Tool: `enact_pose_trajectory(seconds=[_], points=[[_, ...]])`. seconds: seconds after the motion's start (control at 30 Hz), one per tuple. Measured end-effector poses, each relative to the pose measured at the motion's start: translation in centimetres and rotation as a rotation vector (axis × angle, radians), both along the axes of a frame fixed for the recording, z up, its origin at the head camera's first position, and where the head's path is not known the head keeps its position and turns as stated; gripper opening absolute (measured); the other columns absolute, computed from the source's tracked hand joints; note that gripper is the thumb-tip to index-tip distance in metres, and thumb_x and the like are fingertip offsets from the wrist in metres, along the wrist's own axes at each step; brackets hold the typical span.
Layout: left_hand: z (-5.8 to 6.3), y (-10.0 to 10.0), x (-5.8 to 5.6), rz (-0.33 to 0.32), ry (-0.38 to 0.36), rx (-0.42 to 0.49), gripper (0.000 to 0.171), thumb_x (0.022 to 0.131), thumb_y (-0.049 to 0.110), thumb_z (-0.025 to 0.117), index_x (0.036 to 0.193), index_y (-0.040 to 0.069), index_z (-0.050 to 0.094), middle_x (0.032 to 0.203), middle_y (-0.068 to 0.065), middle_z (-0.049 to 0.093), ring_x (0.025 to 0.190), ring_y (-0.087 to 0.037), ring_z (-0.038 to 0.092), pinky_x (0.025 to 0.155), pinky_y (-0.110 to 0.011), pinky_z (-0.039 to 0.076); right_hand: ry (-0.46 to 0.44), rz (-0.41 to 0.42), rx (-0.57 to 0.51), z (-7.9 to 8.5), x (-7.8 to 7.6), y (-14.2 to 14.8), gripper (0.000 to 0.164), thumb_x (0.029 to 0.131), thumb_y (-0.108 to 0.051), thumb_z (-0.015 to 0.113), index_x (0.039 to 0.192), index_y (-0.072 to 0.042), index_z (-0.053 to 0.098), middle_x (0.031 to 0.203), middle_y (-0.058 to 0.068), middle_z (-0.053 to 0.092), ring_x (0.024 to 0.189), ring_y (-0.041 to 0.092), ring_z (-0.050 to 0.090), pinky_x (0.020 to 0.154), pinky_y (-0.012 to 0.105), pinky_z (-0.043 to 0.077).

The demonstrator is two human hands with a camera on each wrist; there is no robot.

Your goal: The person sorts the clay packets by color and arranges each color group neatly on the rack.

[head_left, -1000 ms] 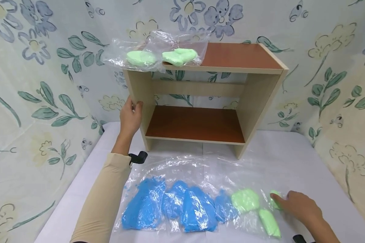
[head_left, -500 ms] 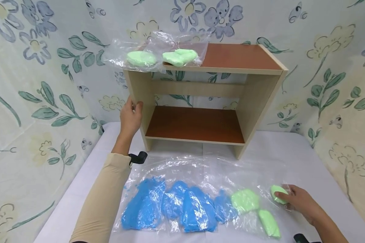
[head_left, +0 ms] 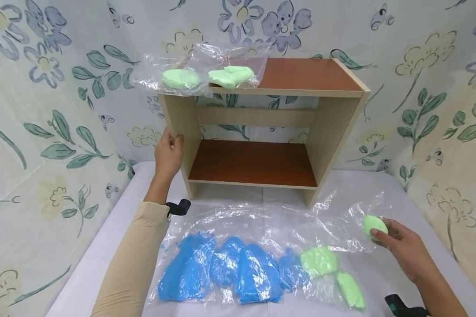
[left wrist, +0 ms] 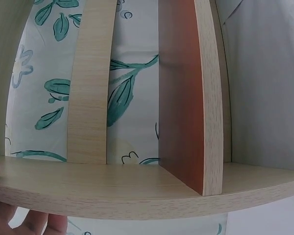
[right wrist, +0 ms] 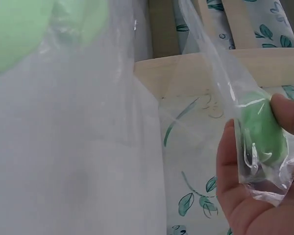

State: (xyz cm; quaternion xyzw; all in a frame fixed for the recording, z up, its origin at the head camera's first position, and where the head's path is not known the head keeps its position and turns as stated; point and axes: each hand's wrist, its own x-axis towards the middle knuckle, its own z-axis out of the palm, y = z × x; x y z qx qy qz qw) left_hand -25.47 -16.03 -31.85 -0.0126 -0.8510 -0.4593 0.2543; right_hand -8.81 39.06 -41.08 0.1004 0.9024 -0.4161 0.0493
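Observation:
My left hand (head_left: pixel 169 154) grips the left side panel of a small wooden shelf (head_left: pixel 254 164), thumb on the inner face and fingers outside. The left wrist view has its fingers (left wrist: pixel 36 223) below the panel's front edge. At the right, my right hand (head_left: pixel 408 251) pinches a light green clay-like lump (head_left: pixel 374 225) inside a clear plastic bag (head_left: pixel 347 220). In the right wrist view the thumb presses the bagged lump (right wrist: pixel 261 129) against the fingers, and the film stretches away from it. On the table lie another green lump (head_left: pixel 319 262) and a green roll (head_left: pixel 350 290), both bagged.
Several bagged blue lumps (head_left: pixel 259 273) lie on the white-covered table (head_left: pixel 361 187) before the shelf. Two bagged green lumps, an oval one (head_left: pixel 180 79) and an uneven one (head_left: pixel 231 77), sit on the shelf's top left. Flowered cloth (head_left: pixel 432 132) hangs behind.
My right hand has taken hold of the bagged green lump and raised it up and to the right, pulling the film along. The left hand keeps its grip on the shelf.

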Motion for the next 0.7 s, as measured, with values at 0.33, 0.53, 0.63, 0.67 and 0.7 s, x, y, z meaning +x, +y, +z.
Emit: enact_pose_trajectory(seconds=[0.33, 0.53, 0.63, 0.67, 0.7], points=[[0.0, 0.1, 0.1, -0.008, -0.008, -0.001, 0.046, 0.105, 0.033, 0.043, 0.149, 0.02, 0.041, 0.147, -0.013, 0.053, 0.128, -0.035, 0.058, 0.097, -0.053, 0.056, 0.232, -0.087, -0.056, 2.0, -0.3, -1.3, 0.045, 0.096, -0.034, 0.065, 0.132, -0.009, 0.054, 0.094, -0.038, 0.054, 0.082, -0.017, 0.06, 0.068, 0.004, 0.049], [0.1, 0.1, 0.1, -0.01, 0.007, -0.006, 0.046, 0.105, 0.032, 0.042, 0.149, 0.019, 0.041, 0.147, -0.014, 0.053, 0.128, -0.036, 0.058, 0.096, -0.053, 0.057, 0.301, -0.104, -0.078, 2.4, -0.6, -1.9, 0.036, 0.095, -0.029, 0.066, 0.127, -0.016, 0.056, 0.098, -0.035, 0.053, 0.084, -0.017, 0.058, 0.07, 0.002, 0.05], [0.1, 0.1, 0.2, -0.012, 0.002, -0.002, 0.046, 0.105, 0.032, 0.042, 0.149, 0.019, 0.041, 0.147, -0.014, 0.053, 0.128, -0.036, 0.058, 0.096, -0.053, 0.057, 0.332, -0.115, -0.072, 2.8, -0.7, -2.3, 0.034, 0.095, -0.029, 0.066, 0.125, -0.017, 0.056, 0.099, -0.033, 0.053, 0.084, -0.017, 0.058, 0.071, 0.001, 0.049], [0.1, 0.0, 0.2, -0.012, 0.0, -0.002, 0.046, 0.105, 0.032, 0.042, 0.149, 0.019, 0.041, 0.148, -0.014, 0.053, 0.128, -0.036, 0.058, 0.096, -0.053, 0.056, 0.339, -0.12, -0.064, 2.9, -0.7, -2.5, 0.036, 0.095, -0.029, 0.066, 0.127, -0.015, 0.056, 0.099, -0.033, 0.053, 0.084, -0.017, 0.057, 0.07, 0.001, 0.049], [0.1, 0.1, 0.2, -0.012, -0.003, 0.0, 0.046, 0.105, 0.032, 0.042, 0.149, 0.019, 0.041, 0.148, -0.014, 0.052, 0.128, -0.036, 0.058, 0.097, -0.053, 0.056, 0.35, -0.126, -0.059, 3.1, -0.8, -2.6, 0.038, 0.095, -0.029, 0.066, 0.128, -0.013, 0.055, 0.1, -0.032, 0.052, 0.084, -0.017, 0.057, 0.071, 0.001, 0.049]])
